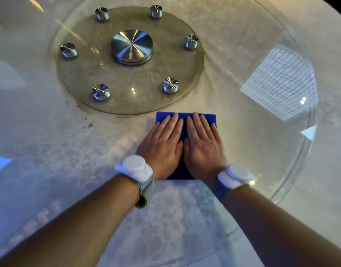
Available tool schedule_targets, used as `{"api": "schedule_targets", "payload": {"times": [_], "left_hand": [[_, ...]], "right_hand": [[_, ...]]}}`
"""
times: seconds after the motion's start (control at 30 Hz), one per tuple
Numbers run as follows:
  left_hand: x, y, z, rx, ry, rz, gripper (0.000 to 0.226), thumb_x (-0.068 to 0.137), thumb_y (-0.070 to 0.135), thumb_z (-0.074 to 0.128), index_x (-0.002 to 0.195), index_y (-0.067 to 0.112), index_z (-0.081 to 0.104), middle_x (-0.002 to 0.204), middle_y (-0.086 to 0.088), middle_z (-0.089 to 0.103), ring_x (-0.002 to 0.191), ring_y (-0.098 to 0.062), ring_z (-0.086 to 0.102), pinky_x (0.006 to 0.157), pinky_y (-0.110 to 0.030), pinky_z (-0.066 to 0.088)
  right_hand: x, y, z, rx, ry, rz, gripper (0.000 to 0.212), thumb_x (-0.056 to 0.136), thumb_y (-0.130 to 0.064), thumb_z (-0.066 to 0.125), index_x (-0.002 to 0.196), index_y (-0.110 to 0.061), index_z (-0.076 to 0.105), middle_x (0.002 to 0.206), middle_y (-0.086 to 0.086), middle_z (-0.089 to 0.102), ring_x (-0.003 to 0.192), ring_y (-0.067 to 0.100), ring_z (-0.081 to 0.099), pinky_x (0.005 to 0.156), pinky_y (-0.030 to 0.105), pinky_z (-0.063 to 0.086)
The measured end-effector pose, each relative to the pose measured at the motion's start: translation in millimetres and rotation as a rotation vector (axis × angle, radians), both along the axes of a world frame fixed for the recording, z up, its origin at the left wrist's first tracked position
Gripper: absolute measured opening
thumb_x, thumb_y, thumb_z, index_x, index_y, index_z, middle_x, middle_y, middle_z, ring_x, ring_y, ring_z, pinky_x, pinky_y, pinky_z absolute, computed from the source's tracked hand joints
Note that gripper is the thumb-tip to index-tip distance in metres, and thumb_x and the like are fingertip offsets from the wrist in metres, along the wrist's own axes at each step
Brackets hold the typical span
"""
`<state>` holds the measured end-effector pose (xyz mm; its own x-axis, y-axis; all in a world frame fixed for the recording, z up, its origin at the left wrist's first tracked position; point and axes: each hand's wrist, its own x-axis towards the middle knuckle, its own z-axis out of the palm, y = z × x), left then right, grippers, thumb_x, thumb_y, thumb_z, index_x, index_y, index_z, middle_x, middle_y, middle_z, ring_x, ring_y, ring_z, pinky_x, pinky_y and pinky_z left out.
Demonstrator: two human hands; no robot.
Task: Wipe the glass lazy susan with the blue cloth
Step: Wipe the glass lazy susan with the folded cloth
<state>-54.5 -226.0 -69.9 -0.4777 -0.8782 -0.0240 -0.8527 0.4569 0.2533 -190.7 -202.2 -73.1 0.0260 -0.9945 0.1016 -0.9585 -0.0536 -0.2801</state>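
The glass lazy susan [262,160] is a large clear disc that fills most of the view, its rim curving down the right side. A folded blue cloth [185,117] lies flat on it near the middle. My left hand [162,143] and my right hand [203,143] rest side by side on the cloth, palms down with fingers stretched forward and thumbs nearly touching. The hands cover most of the cloth; only its far edge and a strip between the wrists show. White bands sit on both wrists.
Under the glass a smaller round glass plate [85,78] carries a central steel hub [131,46] and several steel studs. The pale marble table [331,54] shows beyond the rim at right. A window reflection [281,83] lies on the glass.
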Motion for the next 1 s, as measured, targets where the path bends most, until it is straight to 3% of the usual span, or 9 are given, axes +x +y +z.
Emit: {"api": "schedule_targets", "payload": {"times": [0.13, 0.3, 0.47, 0.7, 0.8, 0.9, 1.0], "left_hand": [[4.8, -62.9, 3.4, 0.050, -0.057, -0.011, 0.074, 0.087, 0.043, 0.005, 0.151, 0.008, 0.017, 0.162, -0.012, 0.013, 0.149, -0.026, 0.012, 0.121, -0.041, 0.010], [11.7, -118.4, 3.4, 0.045, -0.077, 0.029, 0.058, 0.101, 0.031, 0.029, 0.152, 0.013, 0.010, 0.163, -0.006, 0.004, 0.150, -0.021, 0.004, 0.120, -0.035, 0.003], [19.0, -139.8, 3.9, 0.073, -0.075, 0.035, 0.058, 0.101, 0.032, 0.026, 0.153, 0.014, 0.009, 0.164, -0.005, 0.003, 0.150, -0.019, 0.002, 0.121, -0.035, 0.002], [37.7, -91.5, 7.3, 0.075, -0.068, 0.037, 0.061, 0.098, 0.037, 0.024, 0.152, 0.011, 0.013, 0.163, -0.008, 0.007, 0.150, -0.022, 0.005, 0.120, -0.038, 0.003], [59.4, -48.8, 9.5, 0.047, -0.047, 0.043, 0.069, 0.091, 0.041, 0.017, 0.149, 0.004, 0.023, 0.160, -0.016, 0.019, 0.147, -0.030, 0.017, 0.120, -0.046, 0.014], [79.7, 1.7, 5.6, 0.021, -0.058, 0.074, 0.063, 0.094, 0.036, 0.025, 0.145, -0.001, 0.032, 0.154, -0.023, 0.030, 0.143, -0.036, 0.029, 0.115, -0.052, 0.028], [91.0, 55.8, 3.3, 0.038, -0.079, 0.134, 0.061, 0.096, 0.036, 0.024, 0.145, 0.001, 0.033, 0.154, -0.022, 0.031, 0.142, -0.034, 0.031, 0.115, -0.050, 0.029]], "right_hand": [[4.0, -63.4, -3.6, 0.010, 0.014, 0.007, 0.062, 0.091, -0.032, 0.031, 0.147, -0.007, 0.041, 0.154, 0.014, 0.037, 0.144, 0.028, 0.032, 0.117, 0.045, 0.020], [12.9, -120.9, -7.9, -0.012, 0.023, -0.009, 0.062, 0.091, -0.033, 0.031, 0.150, -0.011, 0.035, 0.158, 0.009, 0.031, 0.147, 0.023, 0.025, 0.118, 0.040, 0.013], [18.7, -144.5, -7.0, 0.039, 0.030, 0.018, 0.059, 0.097, -0.032, 0.030, 0.153, -0.014, 0.027, 0.162, 0.007, 0.022, 0.149, 0.022, 0.017, 0.119, 0.039, 0.008], [31.1, -97.4, -3.2, 0.027, 0.002, 0.080, 0.061, 0.093, -0.033, 0.030, 0.151, -0.013, 0.033, 0.160, 0.010, 0.027, 0.147, 0.027, 0.023, 0.117, 0.044, 0.015], [50.1, -56.8, 1.8, 0.018, -0.020, 0.121, 0.062, 0.091, -0.033, 0.031, 0.148, -0.010, 0.039, 0.156, 0.013, 0.034, 0.145, 0.029, 0.029, 0.116, 0.046, 0.019], [67.1, -11.4, 5.6, 0.034, -0.025, 0.175, 0.059, 0.091, -0.032, 0.037, 0.146, -0.010, 0.043, 0.154, 0.013, 0.038, 0.143, 0.030, 0.033, 0.116, 0.047, 0.021], [78.8, 35.3, 9.0, 0.061, -0.025, 0.224, 0.058, 0.091, -0.031, 0.041, 0.145, -0.011, 0.045, 0.153, 0.012, 0.039, 0.142, 0.029, 0.034, 0.117, 0.047, 0.025]]}}
